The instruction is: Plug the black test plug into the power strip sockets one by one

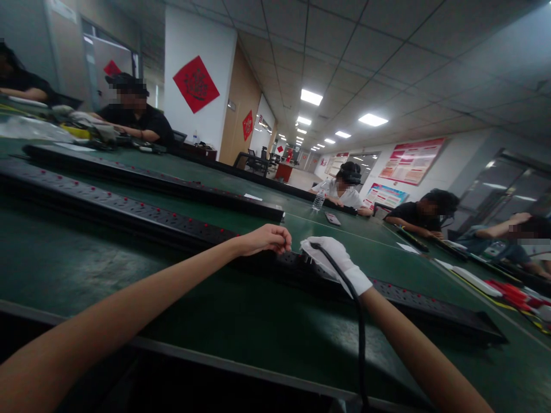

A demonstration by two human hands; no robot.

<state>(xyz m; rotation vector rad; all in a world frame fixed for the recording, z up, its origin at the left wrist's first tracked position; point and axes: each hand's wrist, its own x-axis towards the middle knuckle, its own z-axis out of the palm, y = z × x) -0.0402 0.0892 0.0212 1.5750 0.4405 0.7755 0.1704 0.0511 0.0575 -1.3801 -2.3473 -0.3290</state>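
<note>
A long black power strip (189,225) with rows of sockets and small red parts runs across the green table in front of me. My right hand (329,258), in a white glove, grips a black power plug (306,259) just above the strip, its metal prongs pointing down. From it a thick black cable (360,321) passes over the glove and down past the table edge. My left hand (269,239) is bare, its fingers curled together over the strip beside the plug. Whatever those fingers hold, if anything, is hidden.
Another long black strip (150,182) lies beyond the first. Farther back are a water bottle (319,199) and a phone (332,218). Several people sit around the table. White and red items (512,295) lie at the right, and the table's front edge (206,360) is close to me.
</note>
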